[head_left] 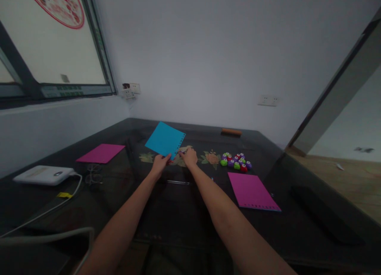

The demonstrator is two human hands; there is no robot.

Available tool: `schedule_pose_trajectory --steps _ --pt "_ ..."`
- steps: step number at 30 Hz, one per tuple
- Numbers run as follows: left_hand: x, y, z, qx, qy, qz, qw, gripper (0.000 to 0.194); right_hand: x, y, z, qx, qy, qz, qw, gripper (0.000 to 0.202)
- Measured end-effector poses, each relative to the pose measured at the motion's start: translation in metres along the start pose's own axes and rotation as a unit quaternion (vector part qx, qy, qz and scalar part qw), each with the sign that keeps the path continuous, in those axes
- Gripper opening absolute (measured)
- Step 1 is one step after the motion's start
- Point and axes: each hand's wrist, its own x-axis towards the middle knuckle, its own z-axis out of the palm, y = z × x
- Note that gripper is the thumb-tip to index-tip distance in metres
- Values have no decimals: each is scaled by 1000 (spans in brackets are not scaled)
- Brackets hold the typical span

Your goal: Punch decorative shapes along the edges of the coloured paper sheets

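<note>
A blue sheet [165, 139] with a row of punched holes along its right edge is held up over the table, tilted. My left hand [161, 163] pinches its lower corner. Beside the holed edge, my right hand [189, 156] is closed, its fingertips at a tiny whitish and dark thing [182, 151] too small to name. Thin pale rods [177, 182] lie on the table below the hands. To the right sits a cluster of small purple, green and red toys with eyes [236, 162]. Nearer me lies a pink sheet stack [252, 191] with holes along its front edge.
At the left are another pink sheet [101, 153], clear wire-like rings [94, 174] and a white box-shaped device [44, 175] with a white cable [77, 183]. A brown bar [231, 131] lies at the back, a long black object [326, 214] at the right of the dark table [178, 219].
</note>
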Motion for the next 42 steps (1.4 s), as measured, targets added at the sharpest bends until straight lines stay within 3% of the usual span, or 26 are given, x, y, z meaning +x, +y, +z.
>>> schedule_pose_trajectory --steps 3,5,13,23,25,28,33,38,42 --pt "-1 1 0 -3 -6 6 1000 32 2 -8 8 -32 50 65 996 54" --pt "-1 0 1 5 -10 9 1000 30 4 -10 13 -47 51 62 996 57" --pt "2 -3 4 95 -2 32 995 23 3 -3 12 -74 44 42 995 36" --pt "-12 20 12 209 -14 83 974 27 -12 28 -22 127 -2 8 992 23" --pt "-18 23 17 216 -29 98 971 30 -22 37 -34 246 -25 20 969 24" --pt "-27 27 28 214 -49 116 969 33 -45 51 -55 429 -67 41 900 32" --pt "-45 42 55 197 -76 147 966 34 -90 74 -99 594 -81 91 795 46" --pt "-65 54 90 113 -127 104 980 29 -122 83 -133 650 -71 96 750 42" --pt "-80 43 105 18 -142 55 988 30 -134 82 -135 661 -52 115 740 35"
